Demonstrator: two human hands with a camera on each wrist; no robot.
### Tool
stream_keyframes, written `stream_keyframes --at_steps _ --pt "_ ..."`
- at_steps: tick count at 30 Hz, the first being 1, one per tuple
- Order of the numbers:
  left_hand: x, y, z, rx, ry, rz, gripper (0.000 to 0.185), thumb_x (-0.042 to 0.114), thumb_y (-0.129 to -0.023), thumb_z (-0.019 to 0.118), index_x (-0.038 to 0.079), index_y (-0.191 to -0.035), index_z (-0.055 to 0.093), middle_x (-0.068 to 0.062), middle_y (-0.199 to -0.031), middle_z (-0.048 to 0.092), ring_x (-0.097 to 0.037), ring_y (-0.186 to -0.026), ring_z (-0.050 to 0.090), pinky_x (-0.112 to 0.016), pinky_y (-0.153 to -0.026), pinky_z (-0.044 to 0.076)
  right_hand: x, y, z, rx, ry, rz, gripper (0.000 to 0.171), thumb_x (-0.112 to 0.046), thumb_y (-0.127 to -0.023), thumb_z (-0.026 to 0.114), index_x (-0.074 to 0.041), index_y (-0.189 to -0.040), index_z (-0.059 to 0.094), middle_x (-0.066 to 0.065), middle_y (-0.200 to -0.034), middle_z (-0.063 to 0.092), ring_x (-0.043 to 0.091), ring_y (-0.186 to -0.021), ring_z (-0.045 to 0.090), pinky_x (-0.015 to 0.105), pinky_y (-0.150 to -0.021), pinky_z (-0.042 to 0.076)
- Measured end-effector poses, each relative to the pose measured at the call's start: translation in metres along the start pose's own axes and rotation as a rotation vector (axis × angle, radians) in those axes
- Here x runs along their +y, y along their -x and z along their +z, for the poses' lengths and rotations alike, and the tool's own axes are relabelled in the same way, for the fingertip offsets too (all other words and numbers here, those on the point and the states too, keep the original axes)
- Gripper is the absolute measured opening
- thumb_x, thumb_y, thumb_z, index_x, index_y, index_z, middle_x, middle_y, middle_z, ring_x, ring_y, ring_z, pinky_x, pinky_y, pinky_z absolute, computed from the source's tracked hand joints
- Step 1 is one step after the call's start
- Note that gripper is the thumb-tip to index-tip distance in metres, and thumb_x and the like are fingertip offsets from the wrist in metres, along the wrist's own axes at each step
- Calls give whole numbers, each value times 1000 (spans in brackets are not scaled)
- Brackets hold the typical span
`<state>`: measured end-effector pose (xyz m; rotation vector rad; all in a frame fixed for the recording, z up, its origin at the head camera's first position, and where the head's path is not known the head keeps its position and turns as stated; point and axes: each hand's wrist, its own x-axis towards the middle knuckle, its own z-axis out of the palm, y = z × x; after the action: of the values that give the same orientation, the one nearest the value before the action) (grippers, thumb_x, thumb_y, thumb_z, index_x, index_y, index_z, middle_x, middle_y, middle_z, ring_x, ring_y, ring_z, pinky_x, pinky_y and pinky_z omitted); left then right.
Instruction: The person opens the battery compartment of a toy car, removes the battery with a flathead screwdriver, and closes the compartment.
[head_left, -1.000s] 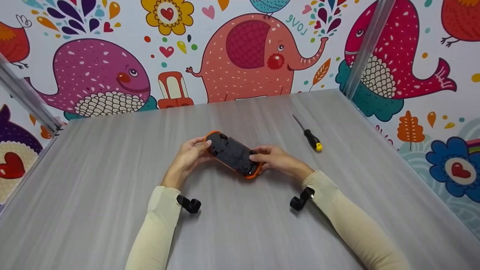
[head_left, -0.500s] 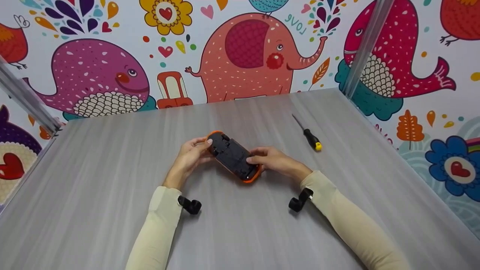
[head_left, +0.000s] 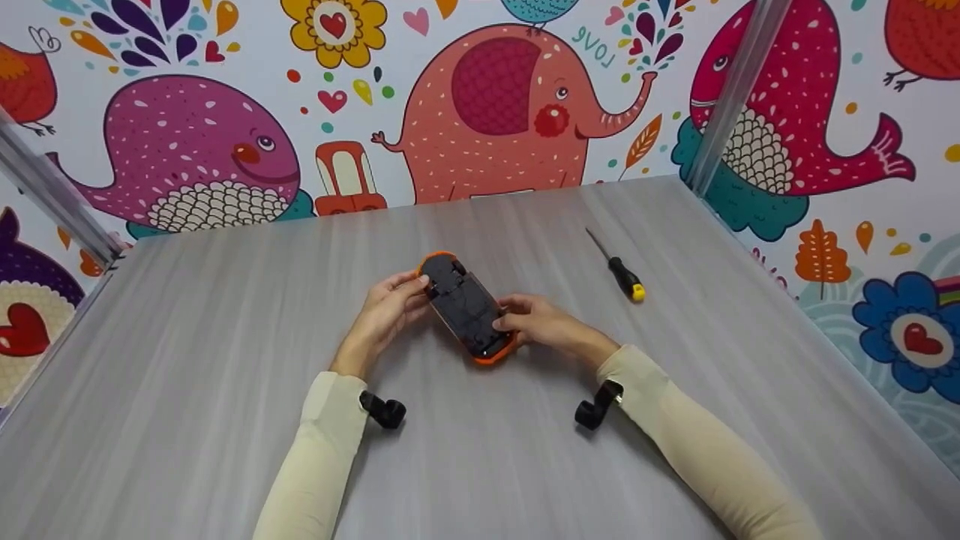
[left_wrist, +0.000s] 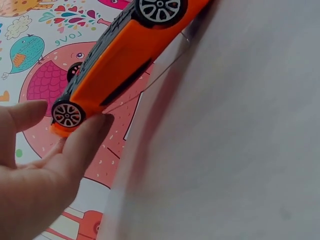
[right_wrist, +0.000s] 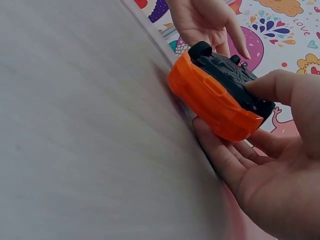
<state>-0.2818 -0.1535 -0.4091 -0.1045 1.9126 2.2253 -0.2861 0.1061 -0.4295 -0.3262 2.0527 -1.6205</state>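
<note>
An orange toy car (head_left: 466,311) is held upside down over the table, its black underside facing up and its length slanting away to the left. My left hand (head_left: 386,315) holds the far end, thumb at the edge; in the left wrist view its fingertips lie by a silver-spoked wheel (left_wrist: 67,114). At the near end my right hand (head_left: 544,321) grips the car, thumb pressing the black base and fingers under the orange body, as the right wrist view shows. Beyond the right hand lies a screwdriver (head_left: 624,279) with a black and yellow handle.
The grey wood-grain table (head_left: 187,337) runs back to a printed wall (head_left: 360,112) with cartoon animals. Transparent corner strips (head_left: 731,97) stand at both sides. A black wrist camera mount (head_left: 384,410) sits on the left sleeve, and another mount (head_left: 598,405) on the right.
The toy car has turned clockwise: its far end has swung away and right, its near end toward me and left. Both hands keep hold of it. The screwdriver has not moved.
</note>
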Motion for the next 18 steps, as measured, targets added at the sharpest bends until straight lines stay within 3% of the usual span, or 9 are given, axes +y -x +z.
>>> stream_keyframes --at_steps 3,8,13,18 --pt "0 0 2 -50 -9 -27 63 17 -103 55 0 -156 26 -22 -148 50 -17 -113 66 -46 -113 45 0 0 0 6 -14 3 52 -14 -90 63 -5 -140 53 16 -134 57 13 -89 64 22 -66 53" --pt "-1 2 5 -116 -22 -67 74 10 -100 57 7 -159 13 -24 -148 48 -22 -113 66 -49 -108 49 0 1 1 15 -41 8 52 -14 -92 63 -5 -141 52 16 -132 58 14 -94 65 22 -70 55" --pt "-5 3 8 -167 -25 -54 86 -5 -95 55 16 -161 6 -21 -144 45 -25 -112 64 -53 -103 52 0 -1 3 6 -80 0 51 -11 -92 63 -1 -140 50 19 -131 59 16 -98 67 24 -77 59" --pt "-8 4 12 -186 7 -45 92 -10 -92 54 20 -161 2 -25 -146 44 -35 -119 62 -59 -100 51 0 -1 4 9 -97 4 55 -10 -93 64 2 -143 46 23 -136 56 17 -100 67 26 -81 59"
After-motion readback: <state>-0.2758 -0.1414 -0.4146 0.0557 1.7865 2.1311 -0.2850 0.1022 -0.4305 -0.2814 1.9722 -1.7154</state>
